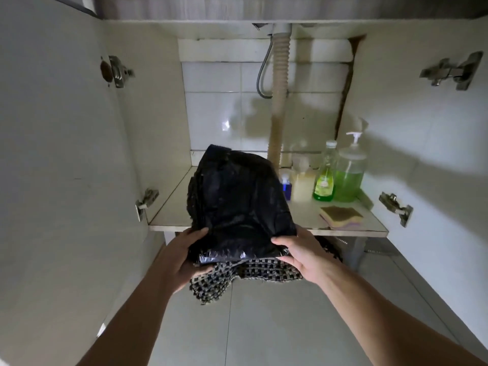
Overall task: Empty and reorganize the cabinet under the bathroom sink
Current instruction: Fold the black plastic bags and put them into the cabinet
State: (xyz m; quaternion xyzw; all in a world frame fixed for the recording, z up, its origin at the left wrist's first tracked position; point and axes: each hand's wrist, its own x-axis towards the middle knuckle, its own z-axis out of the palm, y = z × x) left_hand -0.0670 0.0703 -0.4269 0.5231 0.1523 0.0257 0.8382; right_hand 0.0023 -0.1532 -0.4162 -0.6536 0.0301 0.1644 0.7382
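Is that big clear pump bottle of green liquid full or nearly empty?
About half full. In the clear pump bottle, the green liquid reaches roughly midway up the body; the part above looks clear and empty.

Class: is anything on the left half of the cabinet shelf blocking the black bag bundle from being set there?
Nothing visible: the shelf left of the black bag shows bare; bottles and sponge sit right.

Two bare forearms enter from the bottom edge, no sleeves in view. The left hand and right hand wear no gloves, rings, watch or bracelet.
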